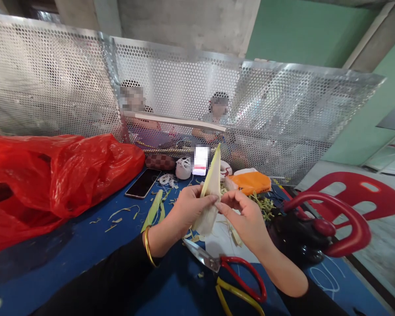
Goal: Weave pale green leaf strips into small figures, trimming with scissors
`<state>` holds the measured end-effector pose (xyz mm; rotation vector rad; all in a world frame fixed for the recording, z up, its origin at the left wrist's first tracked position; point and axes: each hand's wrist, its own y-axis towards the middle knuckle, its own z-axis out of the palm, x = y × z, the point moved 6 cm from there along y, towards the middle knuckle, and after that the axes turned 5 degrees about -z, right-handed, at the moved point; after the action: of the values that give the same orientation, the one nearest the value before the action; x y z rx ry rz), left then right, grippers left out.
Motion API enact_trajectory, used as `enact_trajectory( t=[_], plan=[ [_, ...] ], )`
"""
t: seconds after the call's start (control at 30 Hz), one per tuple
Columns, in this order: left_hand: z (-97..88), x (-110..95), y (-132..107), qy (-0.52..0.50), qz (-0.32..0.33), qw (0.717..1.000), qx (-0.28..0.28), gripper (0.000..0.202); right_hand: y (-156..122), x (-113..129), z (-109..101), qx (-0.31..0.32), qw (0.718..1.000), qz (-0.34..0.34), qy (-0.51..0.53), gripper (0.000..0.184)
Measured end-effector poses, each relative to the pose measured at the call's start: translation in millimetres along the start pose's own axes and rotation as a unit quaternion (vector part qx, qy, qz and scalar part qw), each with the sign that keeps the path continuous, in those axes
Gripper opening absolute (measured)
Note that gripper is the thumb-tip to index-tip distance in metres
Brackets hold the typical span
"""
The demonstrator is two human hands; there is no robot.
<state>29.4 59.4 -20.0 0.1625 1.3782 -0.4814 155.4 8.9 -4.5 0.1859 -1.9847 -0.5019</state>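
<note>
Between my hands a pale corn husk (208, 218) stands upright, its narrow greenish-yellow tip pointing up. My left hand (188, 210) grips it with the thumb across the front; the fingers behind are partly hidden. On the right edge, thumb and fingertips of my right hand (242, 215) pinch the husk. Just below the hands lies a pair of scissors (213, 263), with one red and one yellow handle. Green husk pieces (154, 210) lie left of my left hand, and cut strips (263, 206) are heaped beyond my right.
A red plastic bag (62, 184) covers the table's left side, beside a dark phone (143, 183). A lit phone (200, 160) stands at the back near an orange packet (252, 182). At right is a black pot-like object (296, 237) with a red handle. Two people sit behind a perforated metal screen (181, 83).
</note>
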Motion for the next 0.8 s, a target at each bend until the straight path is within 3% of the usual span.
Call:
enact_trajectory(
  t=[0.17, 0.33, 0.53, 0.67, 0.8],
  plan=[
    [0.2, -0.2, 0.0, 0.039, 0.018, 0.999, 0.007, 0.020, 0.0, -4.0, -1.0, -0.015, 1.000, 0.012, 0.010, 0.019],
    [-0.2, 3.1, 0.9, 0.004, -0.007, 1.000, 0.010, 0.018, -1.2, -5.2, -0.8, -0.015, 1.000, 0.005, -0.007, 0.017],
    [-3.1, 4.7, 3.0, -0.053, -0.045, 0.998, 0.004, 0.019, -5.4, 15.6, -0.9, -0.011, 0.984, -0.144, -0.105, 0.013],
    [-12.8, 1.9, 8.3, -0.071, -0.047, 0.996, -0.024, 0.021, -6.4, 28.8, 1.9, 0.084, 0.980, -0.167, -0.072, 0.013],
    [-21.1, 2.0, 14.6, -0.099, -0.051, 0.993, -0.038, 0.021, -10.9, 37.8, 3.2, 0.251, 0.961, -0.109, 0.027, 0.015]
  ],
)
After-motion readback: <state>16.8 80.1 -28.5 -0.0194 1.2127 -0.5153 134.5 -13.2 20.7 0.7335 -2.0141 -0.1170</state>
